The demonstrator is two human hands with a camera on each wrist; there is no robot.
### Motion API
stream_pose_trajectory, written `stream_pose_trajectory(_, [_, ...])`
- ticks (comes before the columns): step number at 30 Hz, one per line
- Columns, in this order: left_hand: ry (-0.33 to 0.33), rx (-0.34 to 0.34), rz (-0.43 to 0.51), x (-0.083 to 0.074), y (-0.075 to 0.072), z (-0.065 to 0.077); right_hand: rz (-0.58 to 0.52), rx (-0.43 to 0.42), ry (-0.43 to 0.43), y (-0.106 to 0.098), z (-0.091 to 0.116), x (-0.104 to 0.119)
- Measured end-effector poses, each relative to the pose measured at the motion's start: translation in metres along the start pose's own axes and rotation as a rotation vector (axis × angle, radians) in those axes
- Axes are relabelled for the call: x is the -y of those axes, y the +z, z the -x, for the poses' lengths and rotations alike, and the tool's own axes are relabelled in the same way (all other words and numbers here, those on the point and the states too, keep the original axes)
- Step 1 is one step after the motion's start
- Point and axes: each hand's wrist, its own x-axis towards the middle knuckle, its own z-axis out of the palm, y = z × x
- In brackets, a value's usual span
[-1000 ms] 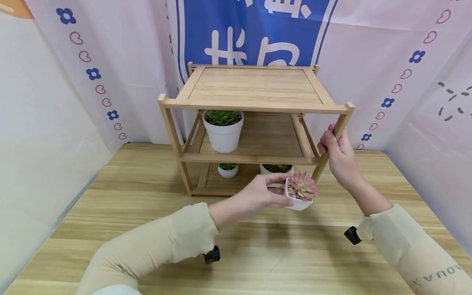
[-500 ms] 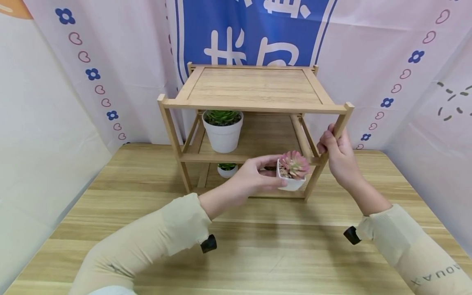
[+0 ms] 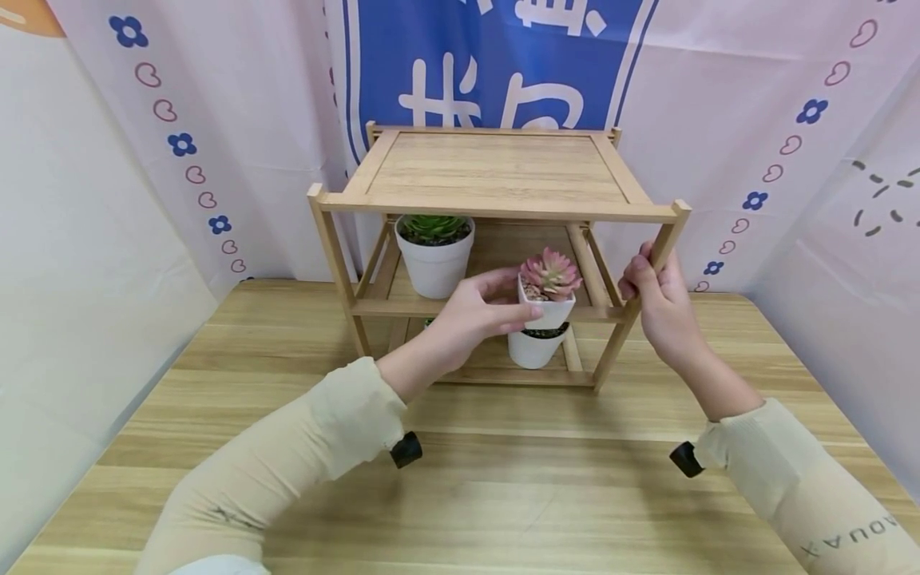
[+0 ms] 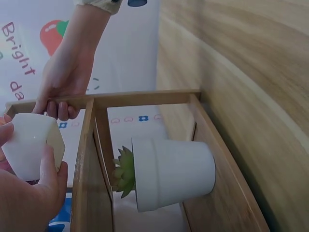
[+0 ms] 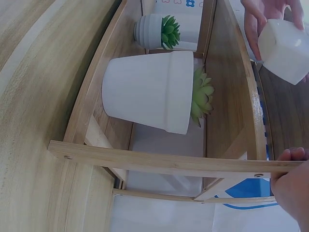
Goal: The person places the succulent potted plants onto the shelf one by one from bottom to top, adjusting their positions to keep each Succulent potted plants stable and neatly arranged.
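Observation:
A pink succulent in a small white square pot (image 3: 548, 313) is pinched between the thumb and fingers of my left hand (image 3: 470, 315). In the head view, hand and pot are at the front of the wooden rack's middle shelf. My right hand (image 3: 663, 299) grips the front right post of the rack (image 3: 496, 206). On the middle shelf's left side stands a big white pot with a green succulent (image 3: 435, 259). Below, on the bottom shelf, another white potted succulent (image 3: 535, 350) stands at the right; the right wrist view shows a small ribbed white pot (image 5: 148, 31) beyond it.
The rack stands on a wood-grain table (image 3: 496, 479), its top board (image 3: 496, 168) above the shelves. A printed curtain (image 3: 719, 96) hangs behind it. The middle shelf's front rail (image 3: 402, 308) runs just below the big pot.
My left hand has raised the pink potted succulent and carried it left and inward, from in front of the bottom shelf to middle-shelf height. The right hand keeps its grip on the post.

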Motion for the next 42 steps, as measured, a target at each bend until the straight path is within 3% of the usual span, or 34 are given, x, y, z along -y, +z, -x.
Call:
stream_pose_trajectory(14, [0.026,-0.056,-0.008,-0.004,0.000,-0.011,-0.035,-0.028,-0.001,0.002,0.001,0.000])
stream_pose_trajectory(42, [0.034,-0.125,-0.068,-0.003,0.000,-0.026,0.025,-0.009,0.011,0.000,0.001,0.001])
